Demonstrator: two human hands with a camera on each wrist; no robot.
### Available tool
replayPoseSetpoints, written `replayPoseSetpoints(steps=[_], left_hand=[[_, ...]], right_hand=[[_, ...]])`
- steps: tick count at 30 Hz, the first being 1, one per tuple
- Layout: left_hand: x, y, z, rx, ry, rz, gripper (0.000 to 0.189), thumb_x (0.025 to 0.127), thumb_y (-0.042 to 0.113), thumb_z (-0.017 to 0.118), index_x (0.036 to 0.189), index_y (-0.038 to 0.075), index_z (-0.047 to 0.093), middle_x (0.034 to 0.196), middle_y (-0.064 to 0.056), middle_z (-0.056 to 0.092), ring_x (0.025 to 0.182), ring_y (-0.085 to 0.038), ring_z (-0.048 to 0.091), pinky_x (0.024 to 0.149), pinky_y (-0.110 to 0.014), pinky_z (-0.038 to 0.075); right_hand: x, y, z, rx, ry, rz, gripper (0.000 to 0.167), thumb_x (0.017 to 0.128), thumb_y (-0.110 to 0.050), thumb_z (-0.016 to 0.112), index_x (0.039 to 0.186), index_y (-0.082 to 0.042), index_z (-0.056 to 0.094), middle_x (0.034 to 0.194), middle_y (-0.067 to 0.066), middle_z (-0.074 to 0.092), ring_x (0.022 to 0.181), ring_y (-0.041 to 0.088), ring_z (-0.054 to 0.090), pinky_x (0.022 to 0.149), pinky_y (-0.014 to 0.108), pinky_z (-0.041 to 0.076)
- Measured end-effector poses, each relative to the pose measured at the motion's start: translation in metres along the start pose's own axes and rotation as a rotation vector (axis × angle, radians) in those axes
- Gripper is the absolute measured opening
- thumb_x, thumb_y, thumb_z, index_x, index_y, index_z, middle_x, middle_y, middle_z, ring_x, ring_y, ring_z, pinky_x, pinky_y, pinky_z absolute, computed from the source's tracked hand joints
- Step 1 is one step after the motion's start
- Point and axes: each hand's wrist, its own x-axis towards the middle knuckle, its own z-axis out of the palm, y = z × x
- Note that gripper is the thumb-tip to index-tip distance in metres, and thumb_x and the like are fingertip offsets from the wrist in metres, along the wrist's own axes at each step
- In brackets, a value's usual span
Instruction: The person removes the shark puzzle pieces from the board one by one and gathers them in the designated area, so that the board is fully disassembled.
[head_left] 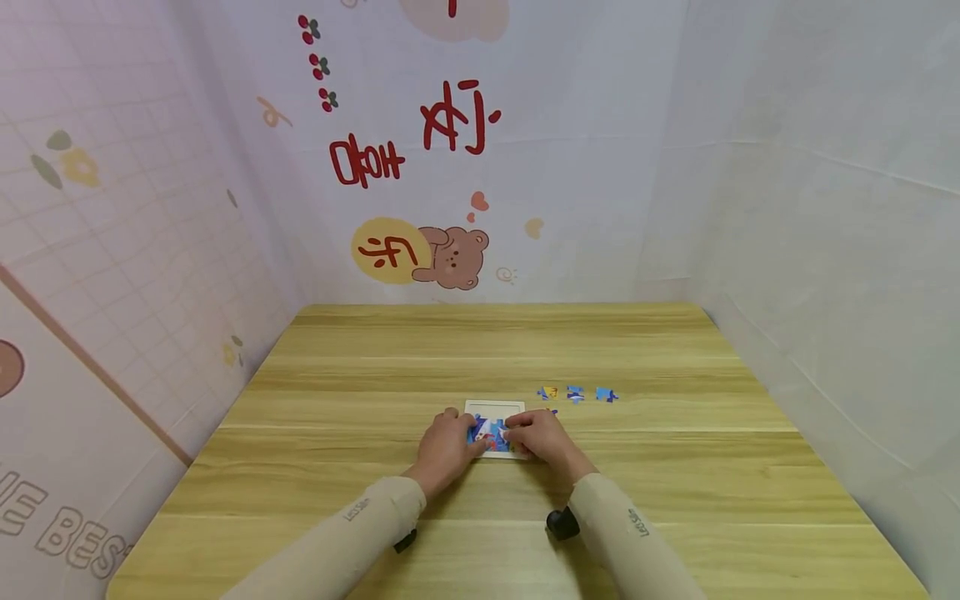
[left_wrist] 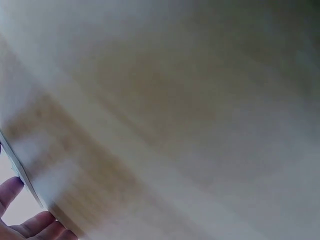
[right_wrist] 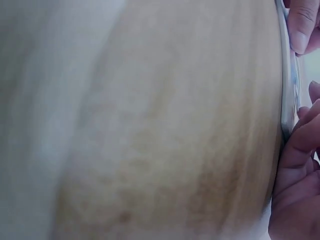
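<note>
In the head view a small white puzzle tray (head_left: 495, 403) lies on the table, its near part filled with blue, red and white puzzle pieces (head_left: 492, 435). My left hand (head_left: 445, 447) holds the tray at its left side, with the thumb over the near rim. Over the right part of the picture, my right hand (head_left: 546, 435) has thumb and index finger brought together at a puzzle piece, largely hidden by the fingers. The right wrist view catches the tray edge-on, with the left thumb (right_wrist: 301, 30) on it and the right hand (right_wrist: 300, 170) beside its corner.
Beyond the right hand lie loose puzzle pieces: a yellow and blue one (head_left: 549, 392), a blue and white one (head_left: 575, 394) and a blue one (head_left: 607, 395). Another (head_left: 552, 411) shows partly behind the right hand. A printed cloth wall (head_left: 585, 208) rises behind the wooden table (head_left: 360, 350).
</note>
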Motion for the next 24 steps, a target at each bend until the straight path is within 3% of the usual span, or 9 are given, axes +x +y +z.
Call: replayPoseSetpoints(steps=[9, 16, 24], left_hand=[[-0.001, 0.000, 0.001, -0.006, -0.015, -0.005, 0.039, 0.087, 0.032, 0.077, 0.114, 0.005, 0.070, 0.102, -0.012, 0.058, 0.090, -0.026, 0.054, 0.074, -0.044, 0.050], [0.001, 0.000, 0.002, 0.011, -0.005, -0.007, 0.037, 0.086, 0.032, 0.077, 0.111, 0.006, 0.071, 0.099, -0.010, 0.057, 0.090, -0.026, 0.055, 0.072, -0.044, 0.050], [0.001, 0.001, 0.000, 0.009, 0.001, -0.002, 0.036, 0.086, 0.031, 0.078, 0.110, 0.006, 0.071, 0.098, -0.011, 0.057, 0.089, -0.026, 0.054, 0.071, -0.044, 0.050]], right_hand=[[0.002, -0.001, 0.003, 0.055, 0.006, 0.014, 0.025, 0.092, -0.005, 0.067, 0.116, 0.001, 0.069, 0.074, 0.006, 0.064, 0.058, 0.013, 0.054, 0.049, 0.024, 0.041], [0.005, 0.000, 0.008, 0.053, 0.086, -0.008, 0.017, 0.092, -0.001, 0.066, 0.108, 0.002, 0.071, 0.070, 0.006, 0.065, 0.054, 0.012, 0.056, 0.046, 0.022, 0.040], [0.005, 0.001, 0.010, 0.070, 0.115, 0.006, 0.014, 0.091, 0.000, 0.066, 0.104, 0.001, 0.071, 0.074, 0.007, 0.066, 0.053, 0.012, 0.056, 0.044, 0.021, 0.037]])
